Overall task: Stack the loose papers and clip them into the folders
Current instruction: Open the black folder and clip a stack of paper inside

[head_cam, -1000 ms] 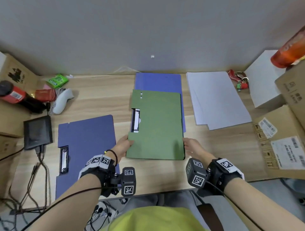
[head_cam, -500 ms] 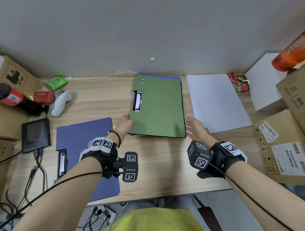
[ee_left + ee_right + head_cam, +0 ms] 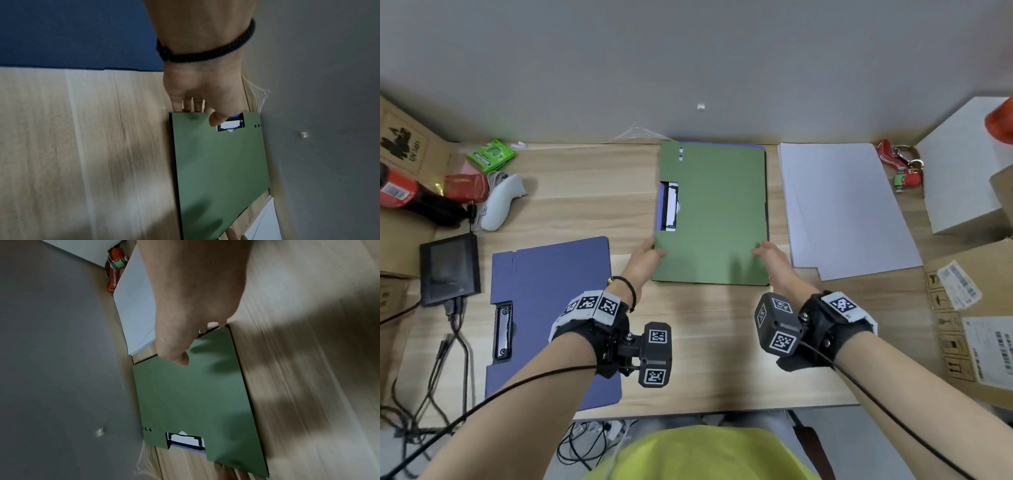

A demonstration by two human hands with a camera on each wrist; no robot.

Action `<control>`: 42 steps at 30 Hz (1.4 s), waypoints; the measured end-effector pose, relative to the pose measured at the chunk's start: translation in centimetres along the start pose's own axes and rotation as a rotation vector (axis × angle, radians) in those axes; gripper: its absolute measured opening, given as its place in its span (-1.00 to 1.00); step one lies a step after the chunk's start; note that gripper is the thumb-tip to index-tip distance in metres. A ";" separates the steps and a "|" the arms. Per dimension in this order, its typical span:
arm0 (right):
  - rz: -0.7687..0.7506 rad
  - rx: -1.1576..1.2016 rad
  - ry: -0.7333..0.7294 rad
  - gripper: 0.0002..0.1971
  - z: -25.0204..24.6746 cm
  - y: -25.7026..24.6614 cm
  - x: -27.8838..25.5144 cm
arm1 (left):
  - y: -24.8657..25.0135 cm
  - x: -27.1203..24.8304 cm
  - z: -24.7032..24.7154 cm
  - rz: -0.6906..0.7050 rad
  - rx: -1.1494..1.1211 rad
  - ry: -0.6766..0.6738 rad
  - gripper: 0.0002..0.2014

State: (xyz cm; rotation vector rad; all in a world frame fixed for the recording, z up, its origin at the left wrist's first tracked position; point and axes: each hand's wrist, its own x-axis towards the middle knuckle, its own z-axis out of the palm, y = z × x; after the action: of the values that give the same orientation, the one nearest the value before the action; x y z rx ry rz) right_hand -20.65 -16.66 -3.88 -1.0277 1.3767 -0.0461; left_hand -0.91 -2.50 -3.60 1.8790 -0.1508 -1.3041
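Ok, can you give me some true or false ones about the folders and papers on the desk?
1. Both hands are on the green folder. True: the left hand and the right hand hold its near corners.
2. The green folder lies on a blue folder. True.
3. The white papers are left of the green folder. False: they lie to its right.
4. The other blue folder is under the white papers. False: it lies alone at the left.
5. The green folder is wide open. False: it is closed.

The cardboard box (image 3: 404,144) at the far left of the counter bears "UN 3481" in black print. The red lanyard (image 3: 112,279) reads "strawberry". Shipping labels on the right-hand boxes are too small to read.
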 end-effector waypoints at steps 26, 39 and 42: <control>-0.117 0.025 -0.337 -0.78 9.4 -1.0 -3.9 | -6.8 -4.7 -9.4 0.019 0.021 0.276 -0.57; 0.089 -0.283 -0.483 -0.84 19.5 4.0 -6.7 | -15.0 -8.7 -18.8 -0.310 0.193 0.621 -0.39; 0.096 -0.359 -0.451 -0.68 19.5 3.9 -6.5 | -15.0 -8.4 -18.5 -0.342 0.187 0.606 -0.50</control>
State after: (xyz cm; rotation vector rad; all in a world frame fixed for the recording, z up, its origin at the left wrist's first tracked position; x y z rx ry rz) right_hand -8.62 0.45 -4.15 -1.1783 1.0348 0.4926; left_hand 5.44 21.83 -5.38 2.4536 0.3922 -0.8915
